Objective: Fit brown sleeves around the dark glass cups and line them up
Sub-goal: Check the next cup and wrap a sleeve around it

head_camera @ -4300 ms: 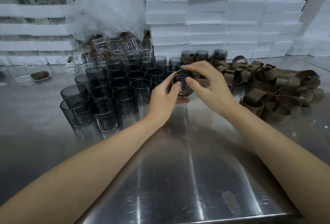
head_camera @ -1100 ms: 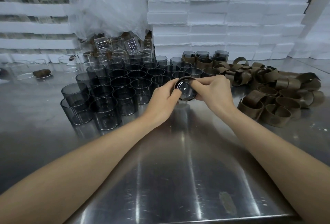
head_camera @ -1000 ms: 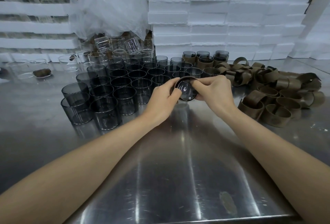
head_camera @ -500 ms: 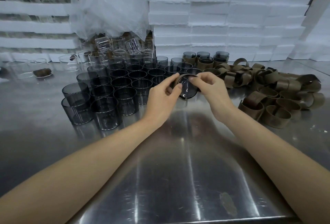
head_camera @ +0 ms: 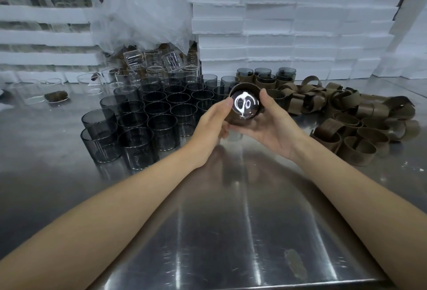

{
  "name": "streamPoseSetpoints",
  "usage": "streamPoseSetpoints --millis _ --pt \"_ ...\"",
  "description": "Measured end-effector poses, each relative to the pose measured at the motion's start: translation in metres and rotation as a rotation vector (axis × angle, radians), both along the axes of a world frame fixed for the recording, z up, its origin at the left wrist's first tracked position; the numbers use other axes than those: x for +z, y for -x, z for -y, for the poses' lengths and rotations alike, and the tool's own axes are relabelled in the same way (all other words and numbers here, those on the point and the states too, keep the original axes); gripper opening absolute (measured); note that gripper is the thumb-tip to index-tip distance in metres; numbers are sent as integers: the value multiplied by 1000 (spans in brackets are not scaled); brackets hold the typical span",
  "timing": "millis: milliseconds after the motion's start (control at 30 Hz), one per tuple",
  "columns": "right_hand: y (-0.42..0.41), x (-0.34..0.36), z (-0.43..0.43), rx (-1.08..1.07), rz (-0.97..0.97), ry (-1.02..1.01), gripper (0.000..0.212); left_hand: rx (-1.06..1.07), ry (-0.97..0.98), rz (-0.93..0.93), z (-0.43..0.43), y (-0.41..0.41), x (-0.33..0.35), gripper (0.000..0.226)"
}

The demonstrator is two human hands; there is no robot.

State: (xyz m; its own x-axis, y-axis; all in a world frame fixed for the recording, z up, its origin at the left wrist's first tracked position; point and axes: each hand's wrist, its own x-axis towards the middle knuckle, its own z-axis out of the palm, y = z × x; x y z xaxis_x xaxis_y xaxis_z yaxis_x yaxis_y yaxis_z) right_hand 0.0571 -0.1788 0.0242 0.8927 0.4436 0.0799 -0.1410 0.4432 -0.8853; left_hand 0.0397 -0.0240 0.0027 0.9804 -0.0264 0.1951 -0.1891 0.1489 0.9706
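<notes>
Head view, looking down on a steel table (head_camera: 219, 232). White foam slabs (head_camera: 288, 12) are stacked along its far edge. Bare dark glass cups (head_camera: 147, 118) stand upright in a tight block at left. Loose brown sleeves (head_camera: 351, 114) lie heaped at right. A few sleeved cups (head_camera: 265, 77) stand near the foam. Above the table's middle, between the block and the heap, the left hand (head_camera: 210, 130) and right hand (head_camera: 275, 128) hold one cup (head_camera: 245, 106) tipped toward the camera. Curled fingers and thumbs clamp the sleeve (head_camera: 242, 87) wrapped around it.
</notes>
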Motion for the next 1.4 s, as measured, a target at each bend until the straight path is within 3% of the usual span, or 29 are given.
streamPoseSetpoints --millis 267,467,733,833,967,1067,1200,1400 --pt "-2 2 -7 -44 -150 -76 67 -60 184 -84 -1 -5 3 32" --pt "-4 0 -9 -21 -201 -135 59 -125 292 -103 0 -3 4 57" --pt "-6 1 -6 90 -115 -113 50 -157 409 -77 2 -4 4 39" --pt "-9 -1 -3 84 -65 -93 55 -128 277 -5 1 -3 0 55" --pt "-17 -2 7 35 117 38 58 -32 -15 98 -2 -3 -4 45" --pt "-19 -2 14 -40 297 188 57 -28 -123 133 3 1 -3 57" --pt "-16 -8 15 -144 609 426 66 142 -242 246 -2 -3 -6 72" --pt "-17 -19 10 -195 743 527 79 247 -391 473 -10 -3 -5 71"
